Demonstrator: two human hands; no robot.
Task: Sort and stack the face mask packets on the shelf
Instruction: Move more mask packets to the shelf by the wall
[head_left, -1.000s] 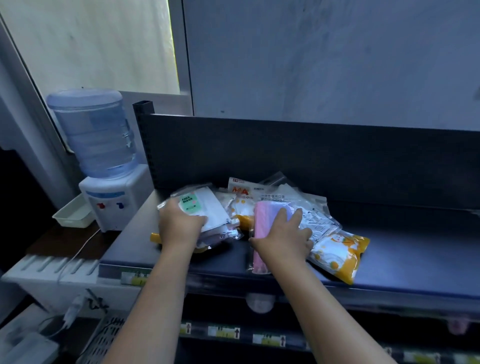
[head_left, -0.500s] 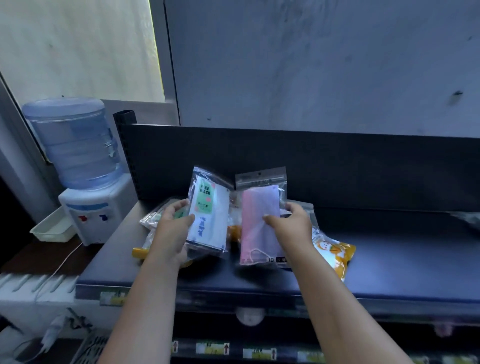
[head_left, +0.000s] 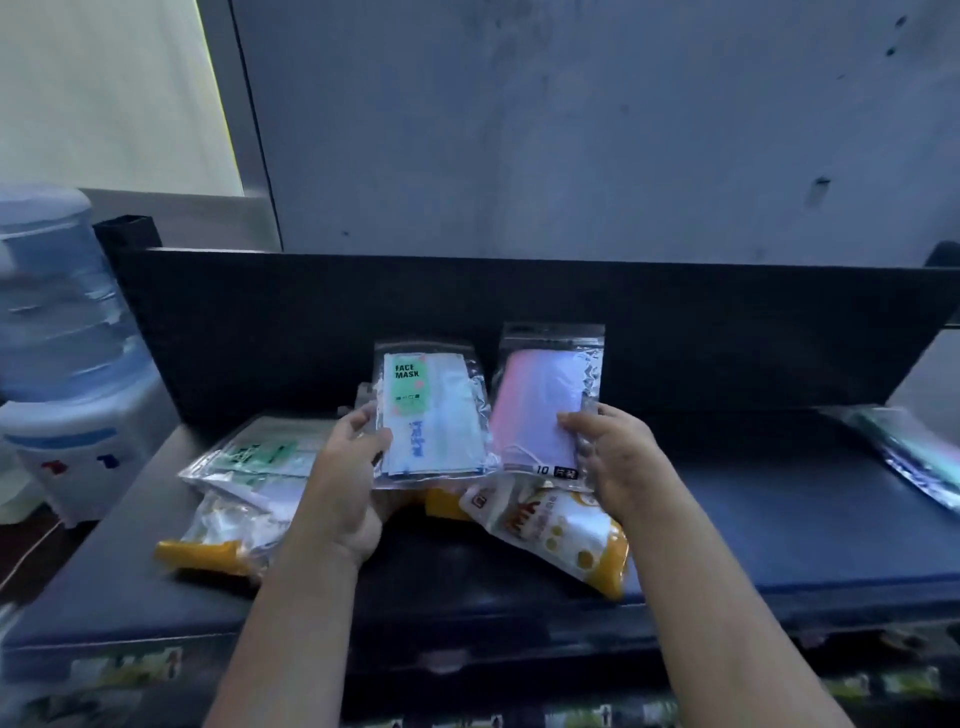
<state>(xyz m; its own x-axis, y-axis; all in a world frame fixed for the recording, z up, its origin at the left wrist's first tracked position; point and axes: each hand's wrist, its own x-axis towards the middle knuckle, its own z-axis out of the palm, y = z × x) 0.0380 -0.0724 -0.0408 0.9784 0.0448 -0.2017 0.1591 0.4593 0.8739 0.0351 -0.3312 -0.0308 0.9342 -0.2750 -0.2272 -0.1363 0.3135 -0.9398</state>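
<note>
My left hand holds up a clear packet with a green "FACE MASK" label, upright above the dark shelf. Beside it, my right hand grips a packet of pink-to-lilac masks by its right edge, also upright. The two packets stand side by side, nearly touching. Under them lies an orange-and-white packet. To the left sits a loose pile of clear and green-labelled packets with an orange one at the bottom.
A dark, shiny packet lies at the shelf's far right. The shelf's black back panel rises behind the packets. A water dispenser with a blue bottle stands left of the shelf. Price labels run along the shelf's front edge.
Both hands have lifted their packets off the pile and raised them upright, side by side. The camera has moved closer and panned right.
</note>
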